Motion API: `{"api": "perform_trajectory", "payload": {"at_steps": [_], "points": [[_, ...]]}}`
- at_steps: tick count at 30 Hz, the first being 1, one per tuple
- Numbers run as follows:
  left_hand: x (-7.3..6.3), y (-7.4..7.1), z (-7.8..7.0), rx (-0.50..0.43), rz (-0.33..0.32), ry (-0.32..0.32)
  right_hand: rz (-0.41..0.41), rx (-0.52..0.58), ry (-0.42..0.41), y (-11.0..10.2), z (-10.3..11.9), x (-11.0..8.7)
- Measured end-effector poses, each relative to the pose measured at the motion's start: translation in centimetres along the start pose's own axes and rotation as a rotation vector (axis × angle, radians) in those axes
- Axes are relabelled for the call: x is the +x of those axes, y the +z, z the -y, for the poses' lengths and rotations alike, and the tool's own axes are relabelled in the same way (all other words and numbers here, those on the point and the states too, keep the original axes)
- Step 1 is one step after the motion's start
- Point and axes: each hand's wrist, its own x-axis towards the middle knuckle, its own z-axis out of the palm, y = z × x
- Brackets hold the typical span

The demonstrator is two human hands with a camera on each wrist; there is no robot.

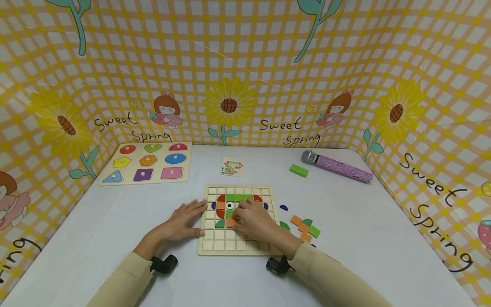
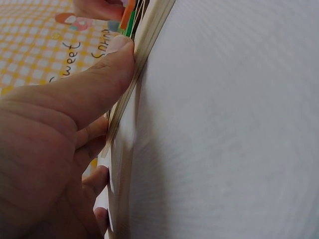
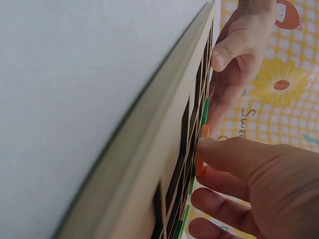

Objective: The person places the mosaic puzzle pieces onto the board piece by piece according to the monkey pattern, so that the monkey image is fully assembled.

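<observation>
A wooden grid board (image 1: 215, 250) lies on the table with red, green, orange and blue tiles and a round eye tile (image 1: 229, 205) in its cells. My right hand (image 1: 254, 221) is over the middle of the board, pinching an orange tile (image 3: 200, 164) between thumb and finger. That tile stands slightly above the grid, beside a green quarter-round tile (image 1: 220, 224). With fingers spread, my left hand (image 1: 183, 222) rests along the board's left edge, and its thumb (image 2: 107, 82) touches the rim. Several cells lie hidden under the right hand.
Loose orange tiles (image 1: 304, 228), green tiles and blue half-rounds lie right of the board. Behind it are a picture card (image 1: 232, 167) and a green block (image 1: 298, 170). A shape puzzle (image 1: 132, 175) sits back left, a glittery pink microphone (image 1: 341, 168) back right. Patterned cloth surrounds the table.
</observation>
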Motion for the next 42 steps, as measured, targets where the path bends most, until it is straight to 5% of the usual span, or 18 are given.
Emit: {"api": "perform_trajectory", "payload": {"at_steps": [26, 42], "points": [[-0.2, -0.1, -0.2, 0.002, -0.01, 0.023, -0.009, 0.063, 0.015, -0.4, -0.6, -0.7], [-0.1, -0.1, -0.1, 0.014, -0.009, 0.009, -0.07, 0.057, 0.204, -2.6, -6.7, -5.5]]}}
